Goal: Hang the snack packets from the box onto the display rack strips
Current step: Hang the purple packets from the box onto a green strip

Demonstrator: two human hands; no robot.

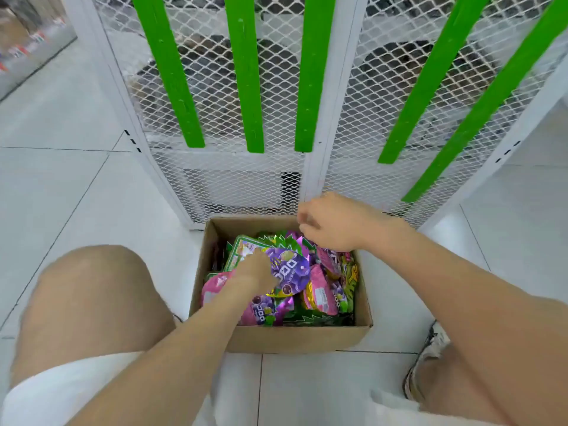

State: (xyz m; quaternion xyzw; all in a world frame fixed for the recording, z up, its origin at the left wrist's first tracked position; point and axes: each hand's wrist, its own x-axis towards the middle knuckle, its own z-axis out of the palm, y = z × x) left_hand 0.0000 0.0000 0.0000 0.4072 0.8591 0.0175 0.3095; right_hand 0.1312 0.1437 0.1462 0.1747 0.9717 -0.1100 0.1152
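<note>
Bottom of frame: white shorts (pixel 61 392), a bare knee (pixel 92 290) at lower left, and a worn shoe (pixel 430 348) at lower right. Both forearms reach up from the bottom edge toward centre.

Cardboard box (pixel 292 338) sits open on the tiled floor (pixel 61 186) at centre frame. It is filled with a loose heap of snack packets (pixel 319 290) in pink, purple, green and yellow.

Left hand (pixel 256 272) is down inside the box. Its fingers are closed on the left edge of a purple packet (pixel 292 269), which lies tilted on top of the heap.

Right hand (pixel 335 222) is over the box's far right corner, clear of the heap, with fingers curled. The fingertips are blurred, so I cannot tell whether it pinches anything. The hands are apart.

Display rack (pixel 215 186) of white mesh stands just behind the box, filling the upper frame. Five green strips (pixel 250 87) run down its face, three left of the centre post and two right. No packet is on the visible lengths.
</note>
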